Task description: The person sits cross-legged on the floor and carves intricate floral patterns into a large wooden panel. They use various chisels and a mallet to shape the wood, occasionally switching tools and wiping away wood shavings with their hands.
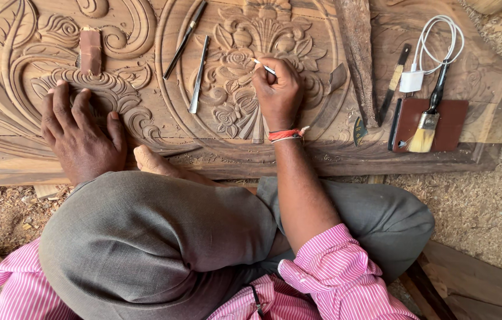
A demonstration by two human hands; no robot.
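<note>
Head camera, looking down: a person sits cross-legged on sawdust-strewn ground in front of a large carved wooden panel [298,157] covered in raised floral and scroll patterns. All places below are given relative to this panel.

The right hand [277,92] rests over the oval flower medallion at the panel's centre, fingers closed together around a thin white pencil [264,66] whose tip touches the carving. An orange and white band circles the wrist, at the medallion's lower edge.

The left hand [79,133] lies flat, palm down, on the scrollwork at the panel's left part, fingers spread a little and holding nothing.

Above the left hand, a small reddish-brown block [90,51] stands on the scroll carving. Two slim metal chisels [194,56] lie side by side at the medallion's upper left rim, well apart from both hands. A rough, dark strip of wood [357,53] lies slanting across the panel just right of the medallion.

On the panel's right end sits a flat reddish-brown board [449,127] with a paintbrush [427,127] lying on it, black handle pointing up, pale bristles down. Just above the board is a white charger with a coiled cable [423,65]. A flat tool with a dark handle [394,80] lies left of the charger.

Below the panel's near edge, the person's knees in grey trousers [162,237] fill the foreground, with pink striped shirt cuffs [340,269] at the bottom
</note>
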